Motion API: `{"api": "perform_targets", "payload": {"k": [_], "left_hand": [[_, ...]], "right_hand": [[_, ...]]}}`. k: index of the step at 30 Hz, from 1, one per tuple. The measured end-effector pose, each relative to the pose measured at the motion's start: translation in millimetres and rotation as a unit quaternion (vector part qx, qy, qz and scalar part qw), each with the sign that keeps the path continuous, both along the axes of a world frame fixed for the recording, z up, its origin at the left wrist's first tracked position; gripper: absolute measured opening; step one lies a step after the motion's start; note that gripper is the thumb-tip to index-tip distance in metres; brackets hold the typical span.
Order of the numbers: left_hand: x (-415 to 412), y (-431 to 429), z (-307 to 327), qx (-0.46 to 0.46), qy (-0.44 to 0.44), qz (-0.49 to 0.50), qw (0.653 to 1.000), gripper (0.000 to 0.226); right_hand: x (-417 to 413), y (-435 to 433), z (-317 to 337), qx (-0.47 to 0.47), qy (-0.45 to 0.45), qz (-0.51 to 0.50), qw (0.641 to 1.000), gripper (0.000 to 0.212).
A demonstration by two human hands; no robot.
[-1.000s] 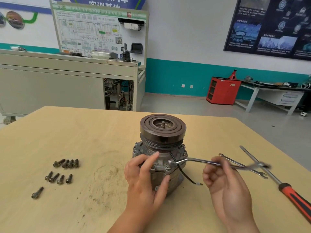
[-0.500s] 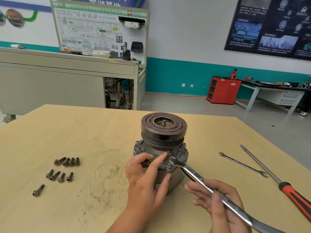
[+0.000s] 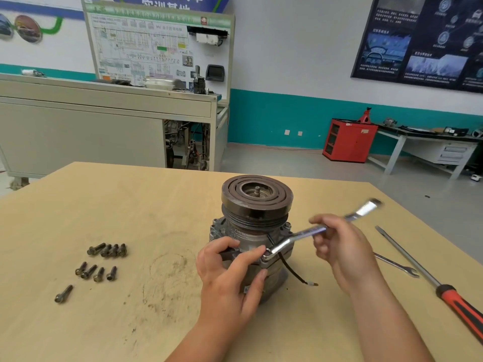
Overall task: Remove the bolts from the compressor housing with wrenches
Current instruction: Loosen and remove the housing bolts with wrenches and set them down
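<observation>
Loose bolts (image 3: 107, 250) lie in two rows plus a stray at the left of the table (image 3: 156, 205), well apart from the compressor housing (image 3: 243, 236), which stands upright near the middle, pulley on top. The left hand (image 3: 230, 280) grips the housing's near side, thumb and fingers curled round it, forefinger reaching the ring end of a wrench (image 3: 295, 238) seated at the flange, while the right hand (image 3: 342, 249) holds the wrench's shank, fingers closed round it, its far end raised and blurred. Further right a second wrench (image 3: 397, 265) and a red-handled screwdriver (image 3: 449, 296) lie on the table
</observation>
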State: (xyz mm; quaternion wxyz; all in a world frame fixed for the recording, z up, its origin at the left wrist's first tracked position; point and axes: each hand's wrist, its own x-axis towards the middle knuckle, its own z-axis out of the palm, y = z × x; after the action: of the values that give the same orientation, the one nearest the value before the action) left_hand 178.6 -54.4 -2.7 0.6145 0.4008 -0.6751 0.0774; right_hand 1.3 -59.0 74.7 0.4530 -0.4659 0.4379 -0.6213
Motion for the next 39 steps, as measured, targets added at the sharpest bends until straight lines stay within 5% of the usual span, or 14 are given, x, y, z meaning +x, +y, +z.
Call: {"api": "perform_targets", "payload": {"k": [4,9,16,18,22,28,33,35,39], "left_hand": [[0,0,0,-0.003,-0.005,0.005,1.000,0.029],[0,1,1,0.004,0.008,-0.008,1.000,0.054],[0,2,3,0.016,-0.001,-0.001,1.000,0.044],[0,2,3,0.019,-0.002,0.001,1.000,0.044],[1,1,2,0.014,-0.021,0.011,1.000,0.038],[0,1,1,0.007,-0.002,-0.004,1.000,0.028],[-1,2,2,-0.001,-0.014,-0.002,1.000,0.028],[-1,2,2,-0.001,-0.014,-0.004,1.000,0.039],[0,3,3,0.010,0.003,-0.011,1.000,0.052]], "right_hand": [[0,-39,9,0.090,-0.036,0.115,0.989,0.025],[-9,7,2,0.008,-0.243,0.039,0.969,0.025],[33,83,-23,-0.064,-0.033,-0.073,0.995,0.047],[38,85,-24,-0.083,-0.025,-0.111,0.990,0.014],[33,81,-26,-0.088,-0.038,-0.127,0.987,0.016],[13,19,-10,-0.003,-0.027,-0.091,0.995,0.015],[6,-38,2,0.085,0.061,0.045,0.994,0.027],[2,-38,7,0.104,0.015,0.074,0.992,0.032],[-9,-3,6,0.058,-0.263,0.054,0.962,0.026]]}}
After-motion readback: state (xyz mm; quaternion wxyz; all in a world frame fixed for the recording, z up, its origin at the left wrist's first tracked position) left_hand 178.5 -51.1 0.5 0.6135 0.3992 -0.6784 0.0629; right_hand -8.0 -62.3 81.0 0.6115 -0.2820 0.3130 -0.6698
